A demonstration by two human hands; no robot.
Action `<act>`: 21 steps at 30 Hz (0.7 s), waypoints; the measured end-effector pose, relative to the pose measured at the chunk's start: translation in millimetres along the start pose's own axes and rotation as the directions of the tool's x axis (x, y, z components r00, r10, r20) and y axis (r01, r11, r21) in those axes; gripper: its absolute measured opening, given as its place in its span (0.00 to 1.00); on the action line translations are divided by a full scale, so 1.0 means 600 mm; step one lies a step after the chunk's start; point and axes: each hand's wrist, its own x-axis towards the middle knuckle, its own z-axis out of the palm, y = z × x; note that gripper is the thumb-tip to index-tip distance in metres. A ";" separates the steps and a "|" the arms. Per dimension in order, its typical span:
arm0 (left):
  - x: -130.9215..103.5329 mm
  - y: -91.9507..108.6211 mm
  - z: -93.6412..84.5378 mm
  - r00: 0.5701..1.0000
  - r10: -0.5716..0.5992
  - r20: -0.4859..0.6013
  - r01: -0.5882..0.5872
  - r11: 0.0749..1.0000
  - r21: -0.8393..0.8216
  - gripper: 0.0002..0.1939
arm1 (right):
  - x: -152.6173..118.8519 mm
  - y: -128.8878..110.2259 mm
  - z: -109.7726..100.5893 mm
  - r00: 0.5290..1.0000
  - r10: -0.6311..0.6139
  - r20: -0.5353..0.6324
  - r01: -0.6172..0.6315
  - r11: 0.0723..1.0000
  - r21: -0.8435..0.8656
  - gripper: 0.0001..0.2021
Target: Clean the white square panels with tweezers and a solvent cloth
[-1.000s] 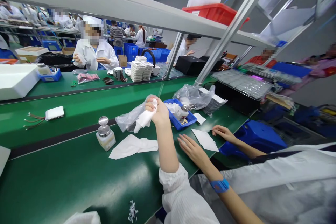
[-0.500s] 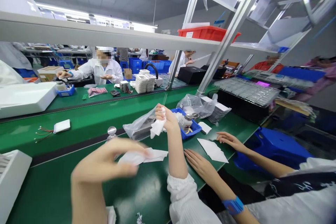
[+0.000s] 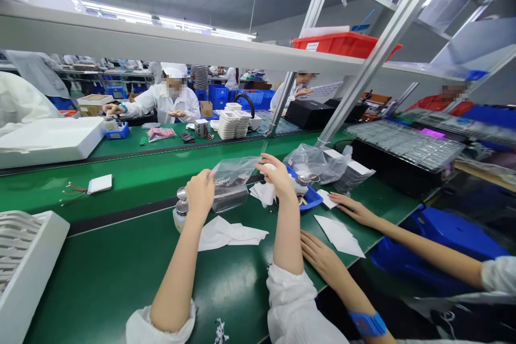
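Observation:
My left hand (image 3: 200, 192) pinches the left edge of a clear plastic bag (image 3: 231, 172). Inside the bag, in its lower part, lie dark grey flat pieces that I cannot make out closely. At the bag's upper right corner is my right hand (image 3: 277, 176), fingers curled round a crumpled white tissue (image 3: 264, 193) that hangs below the palm. Its fingertips meet the bag's edge. White sheets of tissue (image 3: 229, 234) lie spread on the green bench below the bag. A metal-topped dispenser bottle (image 3: 180, 215) stands beside my left wrist, partly hidden.
A co-worker's hands rest at right, one on white cards (image 3: 326, 199), near more white sheets (image 3: 341, 234). A blue tray (image 3: 310, 199) with bottles sits behind my right hand. A white foam tray (image 3: 48, 242) and a wired battery pack (image 3: 100, 184) are at left.
My left hand has moved forward from the near left and taken hold of the plastic bag, which is lifted. My right hand keeps the tissue. The co-worker's far hand has reached the white cards.

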 end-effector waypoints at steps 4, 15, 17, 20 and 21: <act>0.001 0.001 0.013 0.998 0.004 -0.058 -0.009 0.997 -0.076 0.13 | 0.004 0.014 0.023 0.999 0.034 0.015 -0.032 0.994 -0.106 0.14; -0.016 0.028 -0.004 0.948 -0.055 -0.312 -0.003 0.984 -0.180 0.11 | -0.021 0.001 0.025 0.998 0.043 -0.055 -0.056 0.959 -0.278 0.15; -0.027 0.042 -0.007 0.944 -0.093 -0.316 0.044 0.986 -0.161 0.11 | -0.072 0.004 0.001 0.996 0.035 -0.081 -0.057 0.958 -0.282 0.12; -0.050 0.067 0.004 0.977 -0.073 -0.198 0.050 0.991 -0.122 0.11 | -0.177 0.017 -0.053 0.990 0.011 -0.137 -0.049 0.960 -0.277 0.18; -0.058 0.075 0.013 0.990 -0.051 -0.128 0.037 0.993 -0.110 0.11 | -0.213 0.023 -0.073 0.987 0.004 -0.163 -0.049 0.960 -0.274 0.20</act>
